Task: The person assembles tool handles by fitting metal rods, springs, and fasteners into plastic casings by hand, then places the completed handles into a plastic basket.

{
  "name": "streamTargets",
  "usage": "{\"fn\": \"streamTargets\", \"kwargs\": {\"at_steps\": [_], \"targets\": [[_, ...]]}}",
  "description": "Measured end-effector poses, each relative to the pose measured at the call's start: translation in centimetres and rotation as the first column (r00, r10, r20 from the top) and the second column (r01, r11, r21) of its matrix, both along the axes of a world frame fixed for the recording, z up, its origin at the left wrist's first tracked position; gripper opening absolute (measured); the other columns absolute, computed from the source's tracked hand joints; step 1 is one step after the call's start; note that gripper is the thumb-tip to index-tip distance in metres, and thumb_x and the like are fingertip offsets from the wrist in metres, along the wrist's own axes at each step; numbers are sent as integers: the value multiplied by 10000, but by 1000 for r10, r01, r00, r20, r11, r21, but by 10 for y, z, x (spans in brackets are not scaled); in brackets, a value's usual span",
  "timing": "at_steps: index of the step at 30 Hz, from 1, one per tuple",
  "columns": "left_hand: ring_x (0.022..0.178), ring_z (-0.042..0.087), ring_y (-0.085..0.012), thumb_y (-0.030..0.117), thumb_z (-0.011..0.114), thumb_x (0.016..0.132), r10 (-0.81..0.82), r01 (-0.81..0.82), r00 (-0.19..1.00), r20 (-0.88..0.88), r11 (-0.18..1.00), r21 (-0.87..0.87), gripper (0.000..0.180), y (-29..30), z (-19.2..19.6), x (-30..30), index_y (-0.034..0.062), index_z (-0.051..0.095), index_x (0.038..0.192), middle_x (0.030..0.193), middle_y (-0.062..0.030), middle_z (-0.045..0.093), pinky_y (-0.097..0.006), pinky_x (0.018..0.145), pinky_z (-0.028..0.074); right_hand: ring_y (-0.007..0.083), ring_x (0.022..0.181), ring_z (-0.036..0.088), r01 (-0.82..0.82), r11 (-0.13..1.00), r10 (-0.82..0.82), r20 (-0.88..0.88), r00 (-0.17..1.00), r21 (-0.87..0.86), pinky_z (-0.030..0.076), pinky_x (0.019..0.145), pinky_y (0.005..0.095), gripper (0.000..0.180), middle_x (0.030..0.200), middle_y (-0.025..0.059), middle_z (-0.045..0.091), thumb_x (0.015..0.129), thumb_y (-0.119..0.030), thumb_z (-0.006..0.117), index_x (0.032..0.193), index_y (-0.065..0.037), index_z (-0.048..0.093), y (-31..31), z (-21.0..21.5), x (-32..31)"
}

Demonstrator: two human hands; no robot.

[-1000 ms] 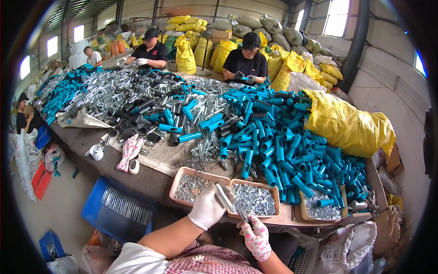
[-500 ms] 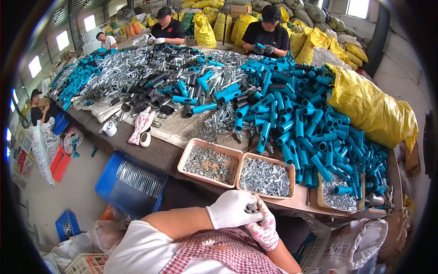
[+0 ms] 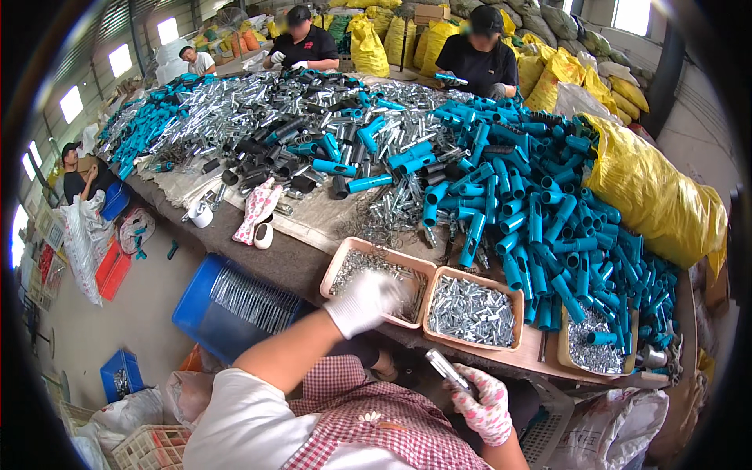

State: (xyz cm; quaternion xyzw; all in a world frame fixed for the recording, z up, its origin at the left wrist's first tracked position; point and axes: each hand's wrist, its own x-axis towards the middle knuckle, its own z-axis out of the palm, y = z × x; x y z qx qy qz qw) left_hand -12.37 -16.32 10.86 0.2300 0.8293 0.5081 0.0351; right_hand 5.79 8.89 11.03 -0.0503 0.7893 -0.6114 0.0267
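My left hand, in a white knit glove, is over the left peach tray, which holds small metal pieces. Its fingertips are smeared by motion, and I cannot make out whether they grip a piece. Lower right, my right hand, in a white glove with pink patterns, is closed around a shiny metal tube that tilts up to the left. The tube's lower end is hidden in the fingers. A second tray beside the first carries short silvery pins.
Teal plastic tubes are heaped at right beside a yellow sack. Metal and black parts cover the far table. A third tray sits at right, a blue bin below the left edge. Co-workers sit opposite.
My hands were together in front of me and have parted. The left went forward to the left tray; the right holds the metal tube, lower and further right. The view has shifted slightly.
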Motion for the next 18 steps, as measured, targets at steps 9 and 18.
{"fn": "streamTargets", "kwargs": {"at_steps": [9,18], "targets": [[934,659,-375,528,605,838,557,-456,828,-62,605,-653,597,-98,-42,-154,-42,684,994,1004,-253,677,-449,841,507,85,830,625,-18,1000,16,102,995,19,502,764,235,451,958,82,707,824,-158,654,1221,51,608,-11,15,-10],[635,546,-84,264,681,899,201,-378,893,403,821,428,181,-35,-5,-155,114,603,967,747,23,564,-255,575,467,85,878,612,188,936,-126,218,968,-296,500,808,232,420,1014,71,681,877,-84,646,1255,79,563,-19,17,-3]]}}
